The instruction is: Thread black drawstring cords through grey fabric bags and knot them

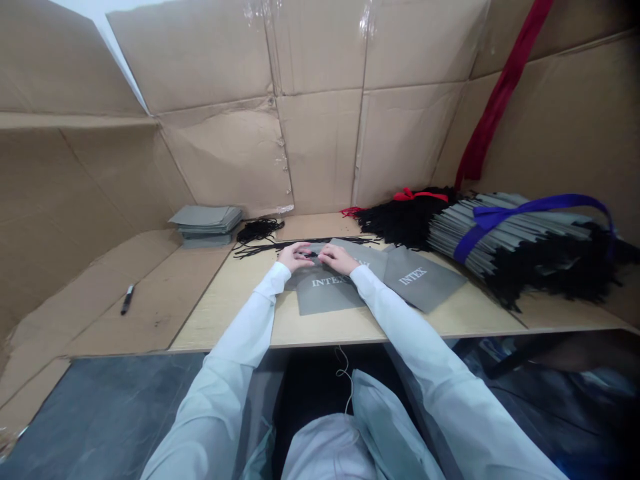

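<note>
Over the wooden table, both hands work close together at the upper edge of a grey INTEX pouch [325, 301]. My left hand [296, 255] has its thumb and fingers pinched on a small piece of black cord [313, 254]. From the other side, my right hand [339, 259] pinches at the same cord, its fingertips partly hidden. Another grey INTEX pouch [426, 278] lies to the right, overlapping more grey pouches behind my right hand. Loose black cords [260, 249] stretch along the table just beyond my hands.
A stack of grey pouches [207, 223] and a black cord bundle [259, 230] stand back left. At right are corded pouches [500, 223] tied with blue ribbon and a black cord pile [407, 219] with red ribbon. A marker [127, 300] lies left. Cardboard walls [320, 153] enclose the table.
</note>
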`<action>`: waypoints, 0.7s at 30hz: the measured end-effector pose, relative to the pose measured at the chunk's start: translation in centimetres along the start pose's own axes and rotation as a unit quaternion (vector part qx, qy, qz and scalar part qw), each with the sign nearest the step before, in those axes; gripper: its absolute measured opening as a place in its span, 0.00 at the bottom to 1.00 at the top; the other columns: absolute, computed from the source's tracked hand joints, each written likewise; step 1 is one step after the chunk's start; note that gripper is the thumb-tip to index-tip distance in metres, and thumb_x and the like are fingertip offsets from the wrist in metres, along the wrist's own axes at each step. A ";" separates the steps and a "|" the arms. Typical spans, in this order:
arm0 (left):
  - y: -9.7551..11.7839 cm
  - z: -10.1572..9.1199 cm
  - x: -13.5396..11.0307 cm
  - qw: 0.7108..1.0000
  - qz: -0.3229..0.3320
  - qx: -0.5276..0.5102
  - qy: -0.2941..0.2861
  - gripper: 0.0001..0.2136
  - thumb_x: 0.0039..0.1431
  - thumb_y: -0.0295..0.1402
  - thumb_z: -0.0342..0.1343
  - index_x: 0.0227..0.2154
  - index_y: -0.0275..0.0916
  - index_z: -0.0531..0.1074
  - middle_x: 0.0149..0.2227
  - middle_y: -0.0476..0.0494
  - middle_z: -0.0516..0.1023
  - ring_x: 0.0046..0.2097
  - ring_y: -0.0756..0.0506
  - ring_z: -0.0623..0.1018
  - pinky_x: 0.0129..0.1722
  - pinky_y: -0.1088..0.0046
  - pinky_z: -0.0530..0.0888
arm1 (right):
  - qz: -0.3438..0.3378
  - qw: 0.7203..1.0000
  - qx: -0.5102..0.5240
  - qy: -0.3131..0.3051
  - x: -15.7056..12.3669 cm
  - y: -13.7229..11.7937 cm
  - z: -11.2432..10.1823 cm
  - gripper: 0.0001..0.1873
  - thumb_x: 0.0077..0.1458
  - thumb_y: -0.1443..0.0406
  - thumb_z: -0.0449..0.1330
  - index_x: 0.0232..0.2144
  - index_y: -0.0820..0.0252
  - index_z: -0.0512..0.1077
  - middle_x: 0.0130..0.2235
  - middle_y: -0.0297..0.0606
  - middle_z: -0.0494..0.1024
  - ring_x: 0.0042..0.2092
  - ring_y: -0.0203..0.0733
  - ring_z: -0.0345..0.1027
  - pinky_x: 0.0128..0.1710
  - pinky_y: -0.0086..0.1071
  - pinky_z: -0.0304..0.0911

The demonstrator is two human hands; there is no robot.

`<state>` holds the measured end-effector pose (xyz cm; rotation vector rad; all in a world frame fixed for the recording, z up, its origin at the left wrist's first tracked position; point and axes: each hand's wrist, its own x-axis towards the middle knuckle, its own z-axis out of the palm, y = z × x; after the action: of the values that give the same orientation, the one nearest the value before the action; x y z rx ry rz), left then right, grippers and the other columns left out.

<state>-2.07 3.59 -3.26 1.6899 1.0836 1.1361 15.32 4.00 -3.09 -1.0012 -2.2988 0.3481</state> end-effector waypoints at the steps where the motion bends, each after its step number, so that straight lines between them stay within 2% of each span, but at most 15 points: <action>1: 0.0 -0.1 0.0 1.000 -0.014 0.000 0.015 0.28 0.22 0.31 0.64 0.36 0.32 0.68 0.31 0.40 0.73 0.30 0.49 0.73 0.37 0.68 0.69 | 0.005 1.000 0.003 0.001 0.0 0.1 0.0 0.11 0.49 0.66 0.49 0.22 0.63 0.69 0.28 0.35 0.66 0.30 0.31 0.58 0.35 0.25 0.52; 4: -0.1 -0.1 0.1 0.998 -0.042 -0.020 0.043 0.22 0.25 0.33 0.63 0.30 0.29 0.70 0.24 0.43 0.73 0.27 0.49 0.72 0.35 0.68 0.69 | 0.015 1.000 0.007 0.001 0.1 0.2 -0.1 0.11 0.49 0.66 0.49 0.22 0.63 0.69 0.28 0.35 0.66 0.31 0.31 0.59 0.36 0.25 0.52; 8: 0.0 -0.2 0.1 0.995 -0.063 -0.069 0.039 0.22 0.24 0.33 0.63 0.29 0.30 0.70 0.18 0.48 0.71 0.23 0.50 0.71 0.32 0.69 0.70 | 0.016 1.000 0.008 0.003 0.1 0.2 -0.1 0.11 0.49 0.66 0.49 0.22 0.63 0.69 0.28 0.35 0.66 0.31 0.31 0.59 0.36 0.26 0.52; 13: 0.5 -0.7 0.2 0.992 -0.085 -0.092 0.020 0.22 0.23 0.32 0.63 0.29 0.30 0.70 0.18 0.47 0.72 0.23 0.51 0.71 0.32 0.70 0.69 | -0.005 1.000 0.014 0.026 0.2 0.3 -0.2 0.11 0.48 0.66 0.49 0.20 0.64 0.68 0.31 0.35 0.64 0.32 0.31 0.58 0.37 0.26 0.52; 21: 1.0 -1.0 -0.1 0.994 -0.073 -0.040 0.069 0.16 0.26 0.31 0.62 0.25 0.30 0.72 0.16 0.47 0.71 0.22 0.50 0.71 0.33 0.68 0.69 | -0.013 0.998 0.009 0.055 0.2 0.7 0.2 0.10 0.47 0.66 0.50 0.19 0.63 0.68 0.33 0.36 0.57 0.34 0.32 0.56 0.40 0.28 0.52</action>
<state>-2.80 3.34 -2.12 1.4627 1.2092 1.2004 15.52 4.63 -3.46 -0.9569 -2.2039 0.2944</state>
